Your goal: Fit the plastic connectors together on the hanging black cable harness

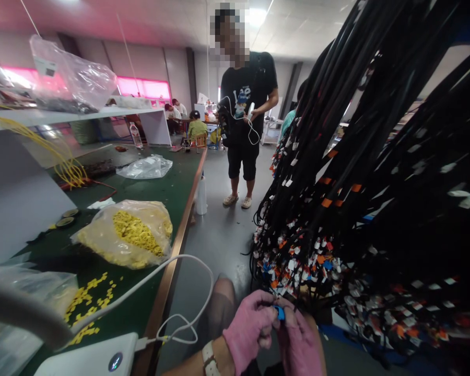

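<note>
Both my hands wear pink gloves and meet at the bottom centre. My left hand (250, 326) has its fingers closed on a small blue connector (279, 313). Against its other side, my right hand (297, 334) pinches the same blue piece. A dark wire end shows near the right fingertips. Just beyond my hands hang the bundled black cables (297, 209), their ends tipped with white, orange and blue connectors.
On the green table (141, 190) at left lie an open bag of yellow pieces (137, 232), scattered yellow pieces and a white power bank (90, 360) with a looping cable. A person (246, 104) stands ahead in the aisle, holding a white device.
</note>
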Available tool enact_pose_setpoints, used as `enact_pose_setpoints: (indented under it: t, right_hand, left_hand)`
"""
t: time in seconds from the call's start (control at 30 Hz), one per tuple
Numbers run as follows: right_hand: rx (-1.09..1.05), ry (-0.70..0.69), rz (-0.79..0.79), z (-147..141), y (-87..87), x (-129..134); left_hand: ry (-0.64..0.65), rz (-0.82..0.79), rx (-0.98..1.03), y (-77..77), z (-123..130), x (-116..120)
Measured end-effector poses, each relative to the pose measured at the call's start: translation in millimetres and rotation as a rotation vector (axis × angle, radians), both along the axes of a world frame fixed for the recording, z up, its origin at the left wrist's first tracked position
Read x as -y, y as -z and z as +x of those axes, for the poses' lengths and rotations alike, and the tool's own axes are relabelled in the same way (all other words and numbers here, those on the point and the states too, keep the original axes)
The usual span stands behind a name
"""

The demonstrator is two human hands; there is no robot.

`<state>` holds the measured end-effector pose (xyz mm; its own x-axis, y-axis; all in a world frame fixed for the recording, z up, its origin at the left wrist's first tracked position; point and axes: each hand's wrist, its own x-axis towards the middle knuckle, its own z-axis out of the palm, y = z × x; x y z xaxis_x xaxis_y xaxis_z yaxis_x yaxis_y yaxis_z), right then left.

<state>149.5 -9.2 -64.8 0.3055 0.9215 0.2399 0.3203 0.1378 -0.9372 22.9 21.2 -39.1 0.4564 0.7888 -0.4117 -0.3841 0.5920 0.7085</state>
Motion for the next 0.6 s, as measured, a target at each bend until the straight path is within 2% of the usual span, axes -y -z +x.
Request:
enact_pose_setpoints:
  t: [0.13, 0.47, 0.6]
  right_hand:
    - [0.060, -0.041, -0.007, 2.9, 1.4, -0.5]
    - [-0.046, 0.032, -0.089, -1.8, -4.4, -4.3]
    - [0.043, -0.028, -0.015, 3.1, -7.0, -4.5]
  left_hand:
    - [0.014, -0.028, 0.054, -2.5, -2.8, -0.2]
    - [0.073, -0.040, 0.085, -7.7, -7.3, -2.7]
    - [0.170, -0.068, 0.191, 1.6, -11.6, -8.9]
